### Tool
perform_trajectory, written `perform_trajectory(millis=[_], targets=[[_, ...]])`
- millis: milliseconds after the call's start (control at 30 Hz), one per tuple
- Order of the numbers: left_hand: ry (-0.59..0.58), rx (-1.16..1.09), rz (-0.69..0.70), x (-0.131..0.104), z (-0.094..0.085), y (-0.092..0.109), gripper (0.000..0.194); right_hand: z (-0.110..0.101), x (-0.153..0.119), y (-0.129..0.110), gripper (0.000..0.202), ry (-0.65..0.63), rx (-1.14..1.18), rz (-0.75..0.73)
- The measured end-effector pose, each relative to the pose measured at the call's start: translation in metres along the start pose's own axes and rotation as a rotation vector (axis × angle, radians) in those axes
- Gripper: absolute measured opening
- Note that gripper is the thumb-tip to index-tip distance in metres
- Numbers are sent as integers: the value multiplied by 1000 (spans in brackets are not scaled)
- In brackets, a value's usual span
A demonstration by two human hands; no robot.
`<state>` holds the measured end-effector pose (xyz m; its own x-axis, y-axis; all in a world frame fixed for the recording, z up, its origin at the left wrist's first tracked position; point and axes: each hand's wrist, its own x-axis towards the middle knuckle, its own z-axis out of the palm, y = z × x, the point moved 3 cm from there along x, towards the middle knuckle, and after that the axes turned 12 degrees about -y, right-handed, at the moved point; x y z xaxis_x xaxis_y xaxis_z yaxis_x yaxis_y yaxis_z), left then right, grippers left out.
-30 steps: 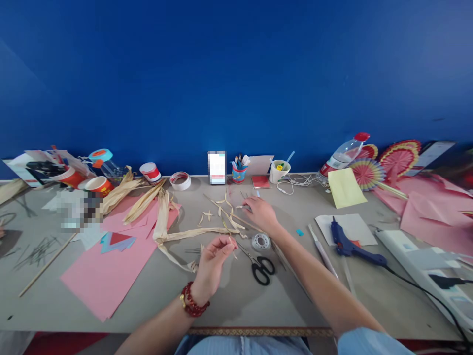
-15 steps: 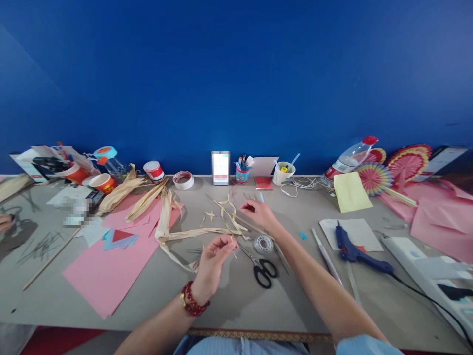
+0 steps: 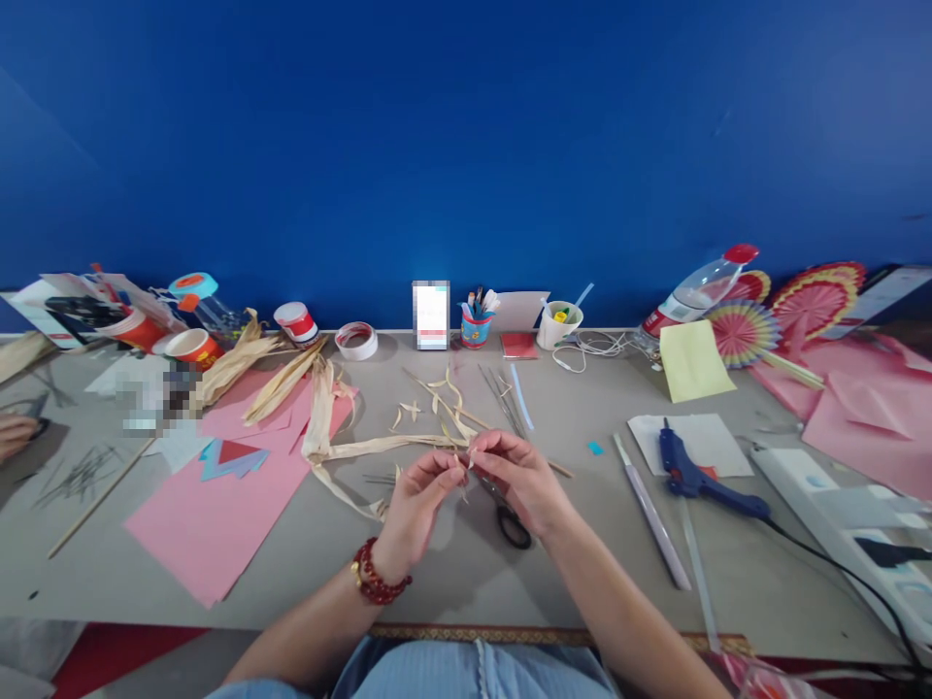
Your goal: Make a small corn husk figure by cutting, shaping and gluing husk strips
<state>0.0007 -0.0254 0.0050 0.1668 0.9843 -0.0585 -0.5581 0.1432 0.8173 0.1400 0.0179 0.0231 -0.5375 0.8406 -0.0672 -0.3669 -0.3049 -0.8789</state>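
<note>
Just above the desk, my left hand (image 3: 416,500) pinches a small pale strip of corn husk (image 3: 466,474) between thumb and fingertips. Close against it, the thumb and forefinger of my right hand (image 3: 528,482) are pinched at the same husk strip; whether they hold a separate scrap is too small to tell. Black-handled scissors (image 3: 515,529) lie under my right hand, partly hidden by it. Behind my fingers stretches a long husk strip (image 3: 393,445), with several torn husk scraps (image 3: 451,403) beyond it.
Pink paper (image 3: 218,544) and dried husks (image 3: 281,393) lie to the left. On the right are a blue glue gun (image 3: 706,490), a lilac pen-like tool (image 3: 651,515) and a power strip (image 3: 822,524). A phone (image 3: 431,316) stands at the back. Another person's hand (image 3: 15,434) shows far left.
My right hand has come back from beside the husk scraps and met my left hand at the fingertips. It now covers the clear tape roll and part of the scissors.
</note>
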Motion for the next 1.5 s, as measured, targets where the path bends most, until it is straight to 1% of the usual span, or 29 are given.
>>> perform_trajectory(millis=[67,167,367,500,667,767,967,1067,1167,1267,1333,1433,1500], targets=[[-38,-38,-17,0,1,0,16,2,-1,2,23,-31,24,-41],[-90,-100,-57,1,1,-1,18,3,-1,5,23,-89,23,-58],[-174,-206,-162,2,1,-1,17,-4,0,9,19,-166,-40,-90],[-171,-222,-191,1,1,-1,15,-7,1,12,16,-152,-74,-116],[-169,-237,-195,1,4,-1,14,-3,2,13,13,-159,-30,-178],[-177,-237,-211,1,5,-2,14,-3,3,14,13,-149,-32,-185],[-206,-310,-280,1,5,-4,14,-7,2,16,11,-128,-83,-225],[-222,-356,-343,0,6,-5,16,-8,2,17,8,-142,-99,-252],[-242,-379,-368,-1,7,-5,17,-9,2,20,7,-155,-103,-297],[-260,-372,-352,-1,8,-4,17,-9,2,23,9,-165,-93,-291],[-242,-332,-312,0,7,-3,18,-8,1,25,12,-165,-71,-268],[-135,-194,-176,1,4,0,18,-7,-1,25,17,-158,-46,-222],[-58,-74,-68,2,0,4,16,-5,-2,22,16,-159,-69,-219]])
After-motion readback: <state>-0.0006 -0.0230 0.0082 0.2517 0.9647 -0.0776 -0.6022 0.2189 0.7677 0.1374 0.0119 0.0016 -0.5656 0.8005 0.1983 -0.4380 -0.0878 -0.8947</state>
